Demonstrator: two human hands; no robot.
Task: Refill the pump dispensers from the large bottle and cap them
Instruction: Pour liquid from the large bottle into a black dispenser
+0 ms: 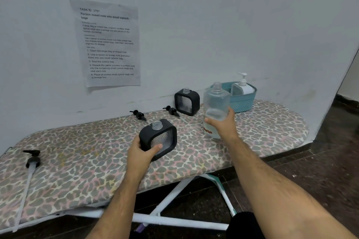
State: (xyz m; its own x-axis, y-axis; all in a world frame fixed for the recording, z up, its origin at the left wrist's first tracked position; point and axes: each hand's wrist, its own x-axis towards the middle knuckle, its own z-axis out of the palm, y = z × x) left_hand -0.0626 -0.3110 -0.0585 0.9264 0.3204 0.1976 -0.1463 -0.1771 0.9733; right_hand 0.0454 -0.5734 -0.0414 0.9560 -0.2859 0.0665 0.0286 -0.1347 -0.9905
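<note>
My left hand (140, 152) grips a black square dispenser (162, 136) with an uncapped clear neck, tilted on the ironing board (77, 161). My right hand (223, 124) holds the large clear bottle (216, 101) upright by its lower half; the bottle is uncapped and holds a little liquid. A second black dispenser (187, 101), also uncapped, stands near the wall. Two small black pump heads (138, 115) (172, 111) lie on the board between the dispensers. A larger black pump with a long tube (33, 159) lies at the left end.
A teal basket (243, 104) at the back right holds a white pump bottle (243, 85). A printed sheet (108, 44) hangs on the wall. The board's white legs (174, 190) stand over a dark floor, with a dark opening at far right.
</note>
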